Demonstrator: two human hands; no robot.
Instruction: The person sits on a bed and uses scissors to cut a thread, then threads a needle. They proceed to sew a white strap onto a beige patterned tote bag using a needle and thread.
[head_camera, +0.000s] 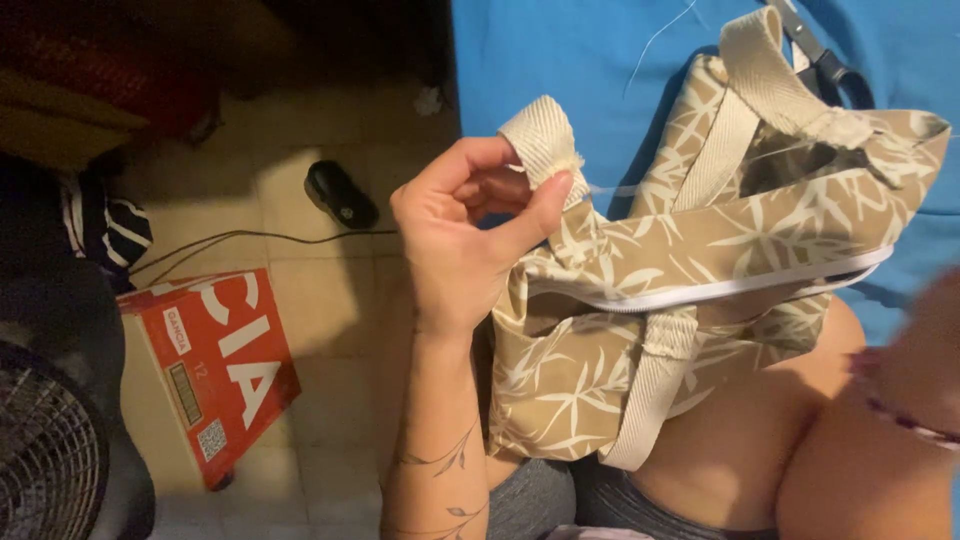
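Left hand (462, 235): partly curled, thumb and forefinger pinched on the frayed end of a cream webbing strap (545, 148), remaining fingers folded loosely into the palm. Right hand (925, 350): blurred at the frame's right edge, beside the bag's lower right corner; grip not discernible. Tote bag (700, 290), tan fabric with pale leaf print and a white piping line: draped over the lap, partly on the blue sheet (560, 50), directly right of the left hand and touching it. Long axis of the bag: lower left to upper right, opening toward the upper right; pinched strap end upright above the bag's left corner. Scissors (825, 60): on the sheet just beyond the bag's far end. Red box (215, 365): on the floor, well left of the bag.
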